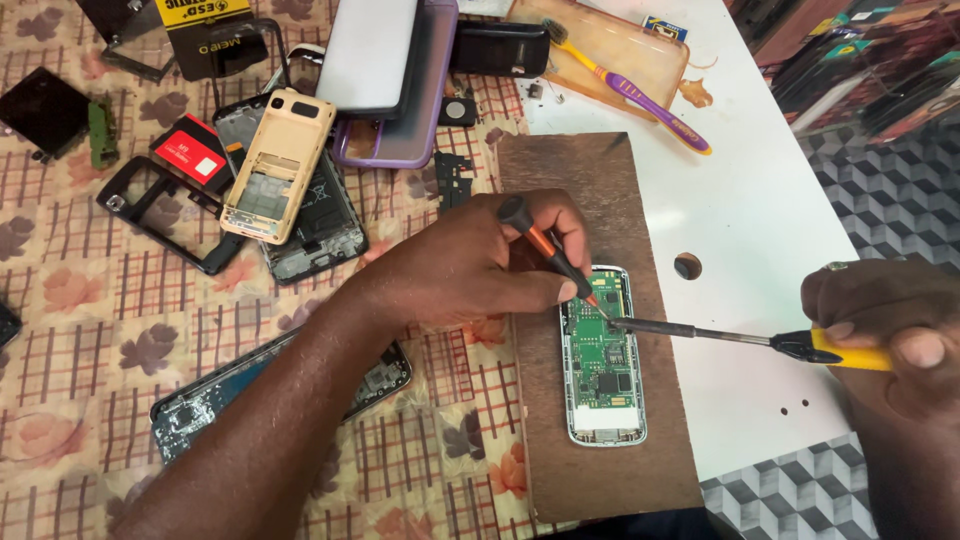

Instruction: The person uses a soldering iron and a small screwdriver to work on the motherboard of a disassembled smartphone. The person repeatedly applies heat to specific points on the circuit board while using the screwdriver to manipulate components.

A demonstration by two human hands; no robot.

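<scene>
Looking down from the head view, we see an opened small phone with its green circuit board exposed in a silver-white frame [603,357], lying lengthwise on a brown rectangular wooden board [585,190]. That board rests half on the patterned beige tablecloth [80,300] and half on the white tabletop [760,220].

Left hand [470,265]: fingers clenched round a slim orange-and-black screwdriver [548,250], held slanted, its tip down on the upper part of the circuit board. We note the thumb pressing along the shaft near the phone's top-left corner.

Right hand [885,330]: grasping the yellow handle of a soldering iron with a long dark metal shaft [740,338]. The shaft runs almost level from the right, and its tip meets the circuit board just beside the screwdriver tip.

Around them: a gold-coloured phone housing [275,165] lying on a dark phone back, a black empty phone frame [160,215], a red flat battery [192,150], a purple-edged phone case stack [395,75], and another stripped phone with blue-green innards [215,395] partly under the left forearm. A purple-and-yellow toothbrush [630,88] lies on a brownish tray at the top. We see a round hole [687,266] in the tabletop, right of the wooden board.
</scene>
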